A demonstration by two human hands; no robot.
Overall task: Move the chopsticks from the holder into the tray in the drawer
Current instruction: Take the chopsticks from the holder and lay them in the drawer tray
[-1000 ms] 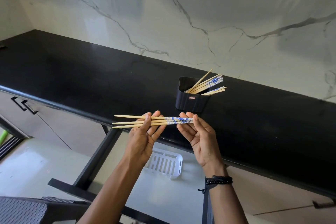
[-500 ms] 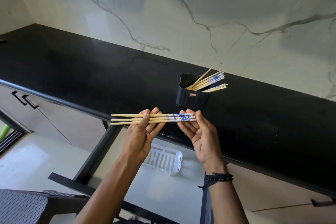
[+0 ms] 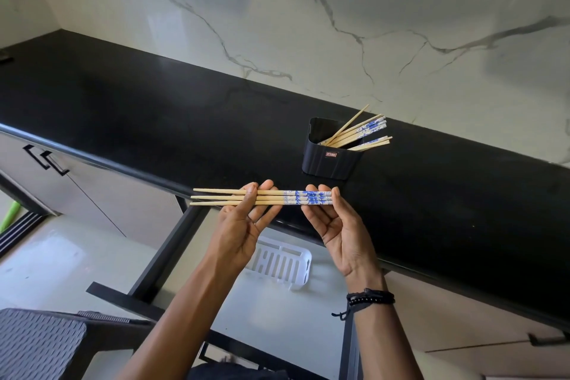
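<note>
While the left hand (image 3: 243,225) is pinching three chopsticks (image 3: 277,197) near their middle, thumb on top and fingers beneath, the right hand (image 3: 336,225) is touching their blue-patterned ends with loosely bent fingers, though whether it is actually gripping them is hard to tell. These are lying level and crosswise above the counter (image 3: 154,120) edge, tips pointing left. The tray (image 3: 296,268) is sitting below them in the open drawer (image 3: 163,250), nearer the person, while other chopsticks (image 3: 359,132) are leaning in the holder (image 3: 331,160) beyond the right hand.

On the surface (image 3: 154,120) stands the holder (image 3: 331,162) with other chopsticks (image 3: 361,130) in it; before it three chopsticks (image 3: 277,197) lie level, above the tray (image 3: 287,262) in the drawer (image 3: 160,256).
</note>
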